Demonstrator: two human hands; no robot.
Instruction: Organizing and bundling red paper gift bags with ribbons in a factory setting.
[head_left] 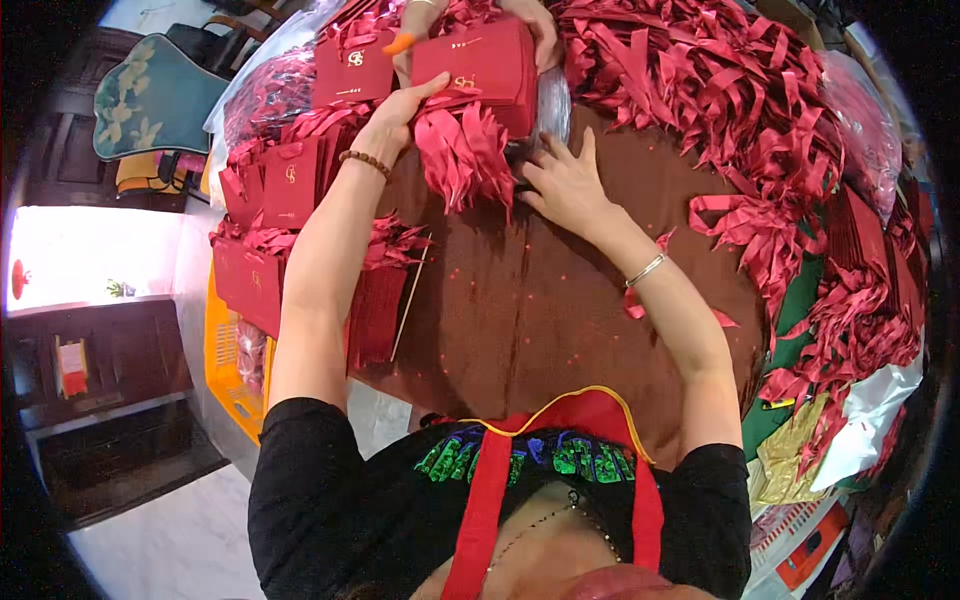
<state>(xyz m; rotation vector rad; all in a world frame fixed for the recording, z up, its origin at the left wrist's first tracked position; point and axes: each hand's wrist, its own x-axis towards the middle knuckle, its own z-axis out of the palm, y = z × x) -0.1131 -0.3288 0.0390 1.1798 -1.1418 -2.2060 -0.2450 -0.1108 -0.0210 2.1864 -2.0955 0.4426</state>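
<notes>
A thick stack of red paper gift bags (485,62) with gold print stands upright at the far side of the table. My left hand (398,112) grips its near left corner, thumb across the front bag and the other fingers mostly hidden. Red ribbon handles (465,150) hang from the stack toward me. My right hand (568,185) is open, fingers spread, beside a clear plastic sleeve (554,105) at the stack's right side; whether it touches the plastic is unclear. Across the table, a co-worker's hand (540,35) holds the same stack from behind, and their other fingers, one orange-tipped, show at its left.
More bag stacks (290,185) line the left side above an orange crate (228,350). Heaped red ribbons (700,75) cover the far right. Bags and ribbons (850,260) pile along the right edge. Small red bits dot the brown tabletop (520,320).
</notes>
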